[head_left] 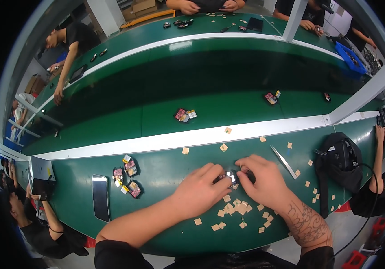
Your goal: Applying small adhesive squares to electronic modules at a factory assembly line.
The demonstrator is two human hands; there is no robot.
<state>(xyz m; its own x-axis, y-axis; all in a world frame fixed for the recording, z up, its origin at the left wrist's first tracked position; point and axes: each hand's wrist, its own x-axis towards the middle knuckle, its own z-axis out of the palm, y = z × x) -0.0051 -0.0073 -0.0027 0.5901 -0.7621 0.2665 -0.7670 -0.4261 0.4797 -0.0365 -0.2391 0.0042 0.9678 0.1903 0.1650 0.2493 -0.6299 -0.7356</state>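
Observation:
My left hand (202, 190) pinches a small black electronic unit (233, 177) with a bright, shiny spot on its face. My right hand (264, 181) is curled close against the unit's right side, thumb and forefinger bent towards it. Whatever lies between those fingers is too small and hidden to make out. Just below both hands lies a loose pile of small tan square pieces (242, 207), with more scattered around. Metal tweezers (284, 162) rest on the green table (165, 233), beyond my right hand.
Left of my forearm lie a phone (101, 198) and a cluster of small units with yellow labels (133, 189). A black bag (341, 157) sits at the right. Past a white rail (156, 142) runs a green belt (134, 119) carrying similar units (181, 115). Other people work around.

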